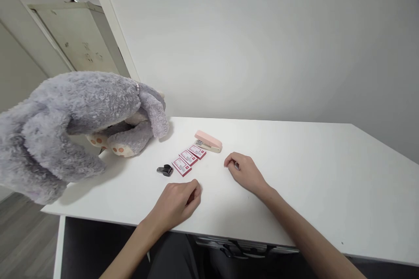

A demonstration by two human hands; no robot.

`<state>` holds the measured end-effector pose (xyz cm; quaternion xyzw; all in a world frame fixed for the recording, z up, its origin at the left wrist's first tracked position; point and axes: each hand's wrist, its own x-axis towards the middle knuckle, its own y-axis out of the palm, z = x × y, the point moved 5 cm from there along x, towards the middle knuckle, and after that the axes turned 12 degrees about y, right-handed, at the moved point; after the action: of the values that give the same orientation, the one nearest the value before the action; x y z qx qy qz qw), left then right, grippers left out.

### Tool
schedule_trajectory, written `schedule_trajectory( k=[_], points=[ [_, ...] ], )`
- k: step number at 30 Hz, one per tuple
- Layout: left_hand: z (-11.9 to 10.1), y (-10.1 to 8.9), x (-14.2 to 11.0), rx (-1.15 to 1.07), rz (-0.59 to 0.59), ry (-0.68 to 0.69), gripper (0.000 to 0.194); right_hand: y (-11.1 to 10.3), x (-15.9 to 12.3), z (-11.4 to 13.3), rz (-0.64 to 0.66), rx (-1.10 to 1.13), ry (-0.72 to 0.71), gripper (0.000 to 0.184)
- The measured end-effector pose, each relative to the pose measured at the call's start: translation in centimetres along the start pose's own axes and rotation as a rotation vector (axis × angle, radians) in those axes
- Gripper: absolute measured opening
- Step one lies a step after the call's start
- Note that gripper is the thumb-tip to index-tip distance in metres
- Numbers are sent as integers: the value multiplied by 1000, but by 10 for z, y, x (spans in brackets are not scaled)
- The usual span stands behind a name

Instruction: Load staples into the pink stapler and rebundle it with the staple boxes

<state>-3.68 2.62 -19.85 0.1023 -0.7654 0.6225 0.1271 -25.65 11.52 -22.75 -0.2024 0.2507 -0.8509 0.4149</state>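
While the left hand (181,202) and right hand (246,171) rest loosely closed, seemingly empty, gripping the stapler (208,140) cleanly calls for avoiding the boxes (188,157).

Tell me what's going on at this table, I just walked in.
A person has both bare hands over the white table, fingers loosely curled, with nothing visibly held. The left hand is nearest three small red-and-white boxes lying in a slanting row. The right hand is nearer the pink stapler, which lies just past the row's far end. A small black tool lies left of the boxes, and a big grey plush toy slumps farther left.
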Motion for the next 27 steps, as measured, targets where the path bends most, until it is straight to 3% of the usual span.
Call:
schedule_trajectory(
  k=[27],
  points=[
    [-1,-1,0,5,0,4,14,-1,-1,2,8,9,1,23]
  ],
)
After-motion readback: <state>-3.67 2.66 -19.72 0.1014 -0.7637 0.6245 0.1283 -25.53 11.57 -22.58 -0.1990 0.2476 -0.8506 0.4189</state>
